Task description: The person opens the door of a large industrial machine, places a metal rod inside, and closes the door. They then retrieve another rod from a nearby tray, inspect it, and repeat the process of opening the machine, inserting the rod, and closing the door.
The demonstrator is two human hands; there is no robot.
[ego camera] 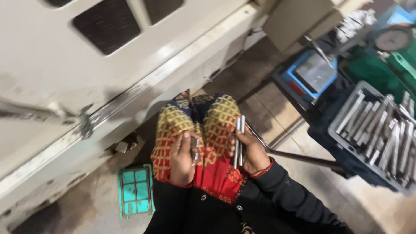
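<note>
Head view, looking down past my red and yellow patterned garment (pixel 203 143), which serves as landmark for this entry. Item one: my left hand (pixel 182 158), at the garment's left side, fingers curled around a short silver metal piece (pixel 195 149), only its end showing past the thumb. Item two: my right hand (pixel 251 154), at the garment's right side, closed around a pair of long silver metal rods (pixel 239 141) held upright and side by side, their upper ends standing clear above the fingers. Item three: grey tray of many similar silver rods (pixel 377 134), well to the right of the garment, on a dark blue stand. Item four: blue weighing scale with a grey platform (pixel 310 73), up and right of the garment. Item five: large off-white machine housing (pixel 86 69), up and left of it. Item six: green grated floor mat (pixel 135 190), just left of the garment. Step in hand, as I judge it: rods carried between machine and tray; the next move calls for a steady grip so the pair does not slip apart.
</note>
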